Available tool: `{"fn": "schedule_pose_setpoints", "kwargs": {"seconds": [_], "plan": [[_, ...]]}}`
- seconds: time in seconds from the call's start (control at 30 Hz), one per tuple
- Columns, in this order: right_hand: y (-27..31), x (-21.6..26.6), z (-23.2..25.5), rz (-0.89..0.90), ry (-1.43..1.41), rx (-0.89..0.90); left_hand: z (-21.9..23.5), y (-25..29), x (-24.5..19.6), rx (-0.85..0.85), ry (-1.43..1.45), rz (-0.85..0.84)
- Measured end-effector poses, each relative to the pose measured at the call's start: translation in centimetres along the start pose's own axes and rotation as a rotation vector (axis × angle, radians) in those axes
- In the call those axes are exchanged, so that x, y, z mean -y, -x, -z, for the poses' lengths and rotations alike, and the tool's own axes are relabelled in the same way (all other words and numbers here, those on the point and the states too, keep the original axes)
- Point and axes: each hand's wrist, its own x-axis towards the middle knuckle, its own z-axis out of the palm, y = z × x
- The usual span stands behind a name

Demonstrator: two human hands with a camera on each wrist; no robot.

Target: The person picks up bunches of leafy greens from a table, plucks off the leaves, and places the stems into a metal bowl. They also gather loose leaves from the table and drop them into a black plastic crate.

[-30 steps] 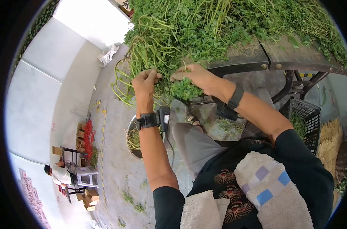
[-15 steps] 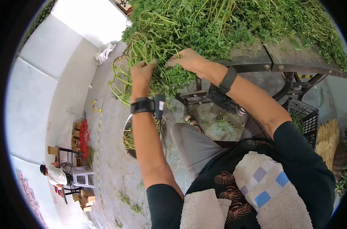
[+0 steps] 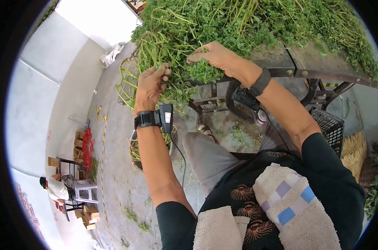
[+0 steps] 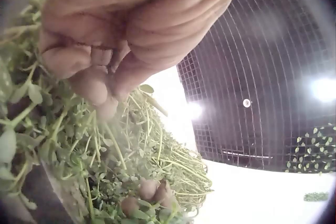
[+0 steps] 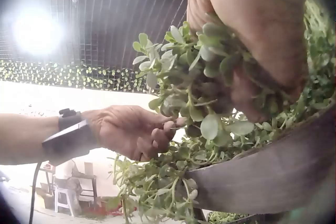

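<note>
A large heap of green purslane, with rounded leaves and thick pale stems, covers the table and hangs over its near left corner. My right hand holds a leafy bunch of purslane at the table edge, its leaves spilling out below the fingers. To the left, my left hand has its thumb pressed against curled fingertips. A short green stem shows by that thumb in the left wrist view. In the right wrist view the left fingertips reach the edge of the bunch.
The dark table edge runs along the heap. Below stand a round bin with stems and a black plastic crate. Leafy scraps lie on the floor. Far left, a person sits among boxes.
The right hand has risen toward the heap, still holding the bunch. The left hand has shifted slightly left, so the gap between the hands is wider.
</note>
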Motion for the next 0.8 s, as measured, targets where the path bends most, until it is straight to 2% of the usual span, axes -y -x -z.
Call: {"fn": "schedule_pose_setpoints", "kwargs": {"seconds": [0.23, 0.3, 0.37, 0.43, 0.47, 0.5, 0.57, 0.6, 0.63, 0.7, 0.73, 0.77, 0.8], "plan": [[-2.0, 0.9, -2.4, 0.016, -0.067, 0.060, -0.8, 0.3, 0.7, 0.035, -0.034, -0.063], [-2.7, 1.3, -3.2, -0.025, 0.158, -0.063, -0.9, 0.4, 1.0, -0.019, -0.245, -0.097], [-3.2, 1.4, -3.2, -0.049, 0.185, -0.058, -1.3, 0.4, 1.5, -0.049, -0.274, -0.123], [-3.3, 1.4, -3.2, -0.051, 0.142, -0.052, -2.4, 0.6, 1.9, -0.105, -0.459, -0.223], [-3.2, 1.2, -3.1, -0.058, 0.160, -0.015, -2.6, -0.1, 2.8, -0.107, -0.482, -0.346], [-2.8, 1.1, -3.1, -0.059, 0.161, -0.010, -3.0, -0.3, 3.5, -0.111, -0.480, -0.345], [-2.1, 1.2, -2.8, -0.017, 0.132, 0.060, -3.4, -0.8, 4.3, -0.264, -0.811, -0.541], [-3.8, -0.7, -2.7, 0.016, 0.095, 0.022, -2.5, -1.7, 5.2, -0.180, -0.808, -0.445], [-4.0, -0.5, -2.0, 0.020, 0.098, 0.024, -2.6, -0.7, 3.8, -0.184, -0.806, -0.449], [-3.8, -0.5, -0.5, -0.055, -0.175, 0.031, -2.3, 1.8, 1.8, -0.150, -0.594, -0.280], [-3.3, -0.1, 0.4, -0.160, -0.352, 0.101, -0.8, 1.3, 1.7, -0.214, -0.570, -0.335], [-3.1, 0.4, 0.9, -0.185, -0.325, 0.077, 0.7, 1.2, 1.9, -0.207, -0.573, -0.320], [-3.4, 0.3, 1.1, -0.161, -0.200, -0.049, 1.7, 1.2, 1.7, -0.270, -0.537, -0.321]]}}
